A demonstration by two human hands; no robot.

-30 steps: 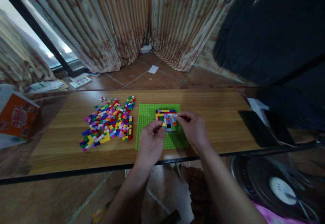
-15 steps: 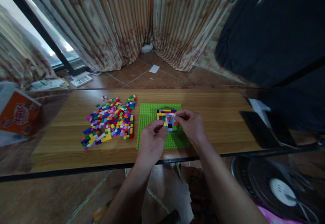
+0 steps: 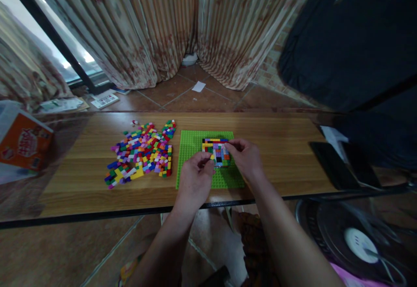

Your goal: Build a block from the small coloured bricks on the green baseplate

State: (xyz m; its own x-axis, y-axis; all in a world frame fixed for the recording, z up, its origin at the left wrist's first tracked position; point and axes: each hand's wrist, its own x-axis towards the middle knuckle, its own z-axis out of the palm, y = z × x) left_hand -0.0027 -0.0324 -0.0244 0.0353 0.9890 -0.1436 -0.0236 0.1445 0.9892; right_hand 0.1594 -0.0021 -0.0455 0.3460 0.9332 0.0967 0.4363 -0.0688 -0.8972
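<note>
Both hands, the left hand (image 3: pixel 194 178) and right hand (image 3: pixel 246 159), are still pinching the multicoloured plastic brick block (image 3: pixel 217 152) on the green studded baseplate (image 3: pixel 195 156), barely shifting.

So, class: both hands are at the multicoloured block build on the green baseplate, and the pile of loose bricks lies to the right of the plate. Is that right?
Not quite: the head view shows the pile of loose bricks lying to the left of the green baseplate. Both the left hand and right hand are at the block build.

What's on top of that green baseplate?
On the green baseplate sits a multicoloured block of small bricks. The left hand and right hand touch its near corners, covering those edges and part of the plate beneath.
</note>
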